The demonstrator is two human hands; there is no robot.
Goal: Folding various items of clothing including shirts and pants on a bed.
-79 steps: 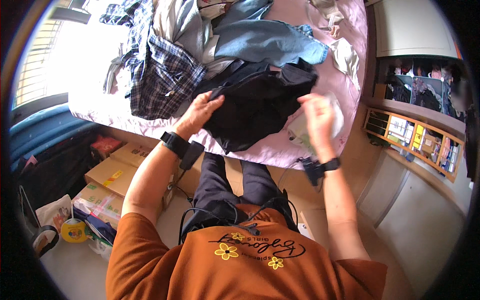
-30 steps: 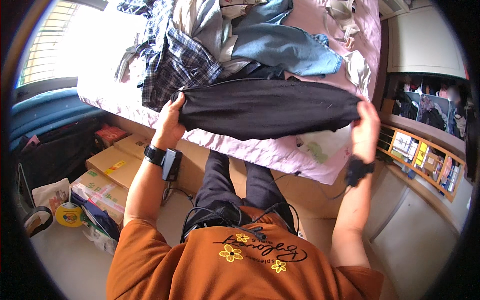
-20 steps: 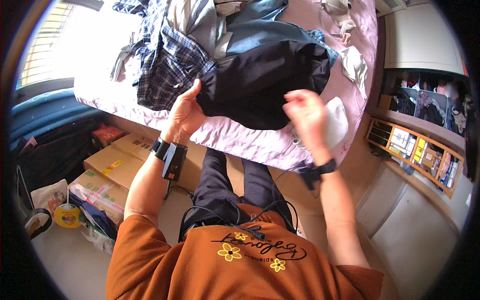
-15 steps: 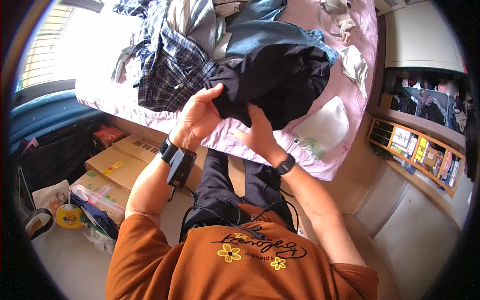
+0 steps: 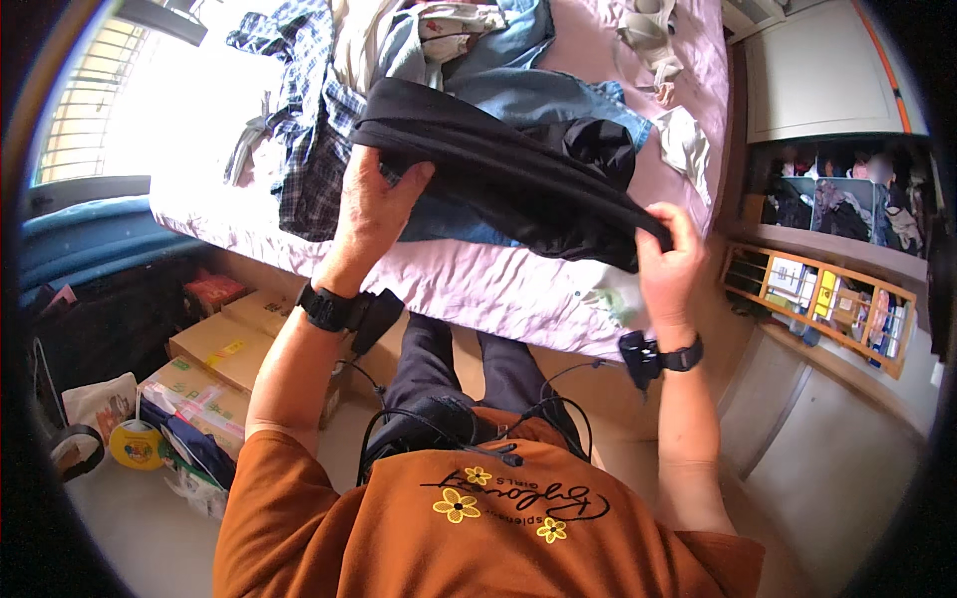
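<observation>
A black garment [image 5: 478, 164] is stretched slantwise between my two hands above the near side of the bed; its exact kind does not show. My left hand [image 5: 377, 199] supports its left end, the fingers hidden in or behind the cloth and the thumb standing apart. At the lower right end, my right hand [image 5: 673, 261] pinches the edge between thumb and curled fingers. Bunched black cloth [image 5: 593, 145] hangs behind the taut part. Beneath lie blue denim clothing [image 5: 498, 90] and a dark plaid shirt [image 5: 307, 174]. A white cloth with a green print [image 5: 610, 289] shows partly below the garment.
The bed [image 5: 449, 284] has a pink sheet. Beige bras [image 5: 648, 45] and a white cloth item [image 5: 683, 140] lie on its right side. Cardboard boxes [image 5: 199, 384] stand at lower left. To the right are a wooden rack [image 5: 817, 299] and a clothes-filled shelf [image 5: 778, 224].
My right hand has moved right and my left slightly left and up, so the bunched black garment is now drawn out lengthwise. More of the white printed cloth is covered.
</observation>
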